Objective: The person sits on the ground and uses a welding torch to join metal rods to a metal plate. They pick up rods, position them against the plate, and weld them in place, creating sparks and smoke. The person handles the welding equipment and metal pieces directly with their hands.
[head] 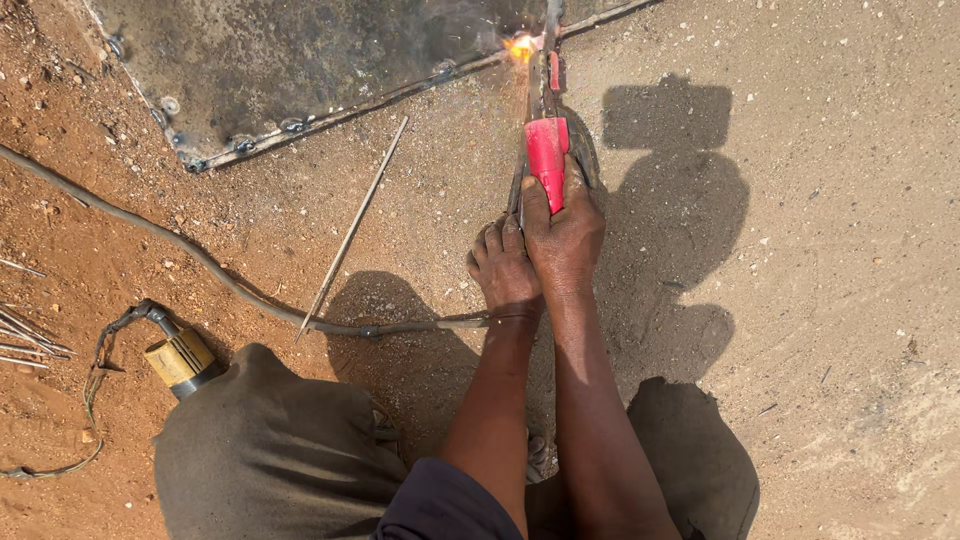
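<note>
My right hand (563,235) grips a red-handled welding electrode holder (546,150) that points away from me. Its tip meets the edge of a dark metal sheet (290,55), where a bright orange spark (521,46) burns. My left hand (502,268) is pressed against the right hand from the left, fingers curled around the lower part of the holder and its cable. Both forearms reach forward between my knees.
A grey cable (200,258) runs across the red dirt from the left to my hands. A loose thin rod (352,228) lies on the ground. A yellow clamp-like tool (178,357) sits by my left knee. Several thin rods (25,335) lie at the left edge.
</note>
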